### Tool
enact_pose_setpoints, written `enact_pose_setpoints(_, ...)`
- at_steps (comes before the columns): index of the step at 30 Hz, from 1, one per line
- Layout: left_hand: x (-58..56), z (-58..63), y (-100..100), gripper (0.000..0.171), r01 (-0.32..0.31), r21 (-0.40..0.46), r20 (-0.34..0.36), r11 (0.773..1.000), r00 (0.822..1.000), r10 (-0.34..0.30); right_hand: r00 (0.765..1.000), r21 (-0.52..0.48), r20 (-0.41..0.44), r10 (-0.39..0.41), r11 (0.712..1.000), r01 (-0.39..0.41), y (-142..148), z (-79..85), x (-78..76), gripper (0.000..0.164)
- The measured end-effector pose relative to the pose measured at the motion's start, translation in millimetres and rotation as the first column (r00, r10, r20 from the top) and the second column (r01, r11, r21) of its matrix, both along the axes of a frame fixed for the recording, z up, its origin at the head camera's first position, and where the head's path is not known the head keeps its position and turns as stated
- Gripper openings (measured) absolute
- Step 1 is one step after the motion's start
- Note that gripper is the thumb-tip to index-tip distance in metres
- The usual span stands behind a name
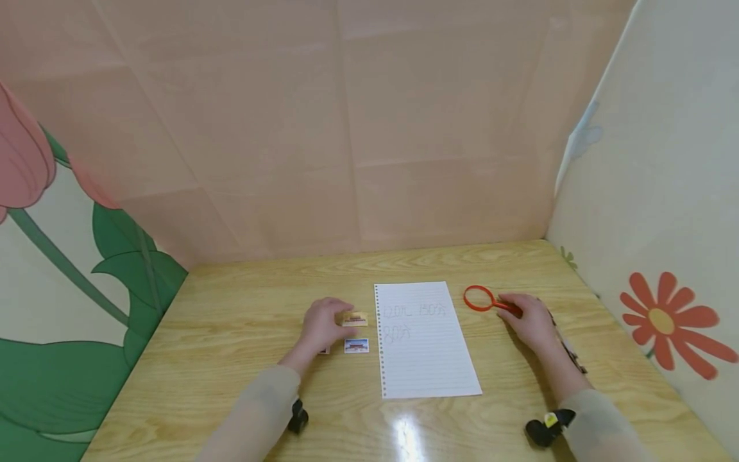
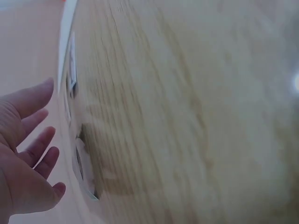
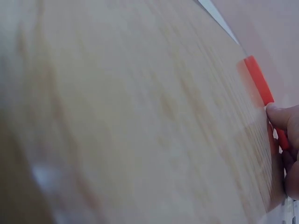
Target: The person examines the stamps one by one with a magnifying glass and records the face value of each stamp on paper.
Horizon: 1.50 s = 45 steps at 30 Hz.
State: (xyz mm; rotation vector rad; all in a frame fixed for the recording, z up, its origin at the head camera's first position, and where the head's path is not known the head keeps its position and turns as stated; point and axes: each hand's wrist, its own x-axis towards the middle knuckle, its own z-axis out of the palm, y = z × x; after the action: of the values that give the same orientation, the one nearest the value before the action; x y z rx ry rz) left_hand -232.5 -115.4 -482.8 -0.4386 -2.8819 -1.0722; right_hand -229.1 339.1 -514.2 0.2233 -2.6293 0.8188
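Observation:
My right hand (image 1: 529, 318) holds the handle of a red magnifying glass (image 1: 478, 308), whose round lens points left, low over the wooden table. The right wrist view shows the thumb on the red magnifying glass (image 3: 259, 80). Over a few postage stamps is my left hand (image 1: 323, 327), fingers spread apart. Beside its fingertips lie a yellow stamp (image 1: 356, 319) and a blue-and-white stamp (image 1: 356, 346). Another stamp (image 1: 325, 351) is mostly hidden under the hand. In the left wrist view that hand (image 2: 30, 154) has nothing between its fingers.
Between the hands lies a lined sheet of paper (image 1: 427, 366) with punched holes and faint handwriting. A pink covering (image 1: 346, 128) hangs behind the wooden table (image 1: 242, 301). On the right stands a wall with a red flower (image 1: 661, 321).

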Motion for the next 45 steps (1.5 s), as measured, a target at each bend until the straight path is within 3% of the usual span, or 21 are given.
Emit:
enact_pose_setpoints(12,-11.1,-10.4,-6.1,0.045,-0.023,-0.004,0.024,1.000,0.999,0.024,1.000,-0.003,0.011,-0.029,1.000,0.029,-1.9,0.5,-0.8,0.030)
enact_pose_setpoints(28,-13.5,-11.5,-9.2,0.040,-0.030,-0.012,0.043,0.999,0.999,0.031,0.998,-0.016,0.013,-0.059,0.998,0.059,-3.4,-0.8,-1.6,0.017)
enact_pose_setpoints(36,-13.9,-12.3,-10.2,0.037,-0.037,0.005,0.043,0.999,0.998,0.036,0.999,-0.004,-0.021,-0.025,1.000,0.025,-8.7,-0.6,-2.4,0.007)
enact_pose_setpoints(45,-13.3,-11.5,-10.2,0.034,-0.029,0.012,0.029,1.000,0.999,0.028,1.000,-0.076,0.001,-0.017,0.997,0.017,-32.0,11.6,-2.4,0.006)
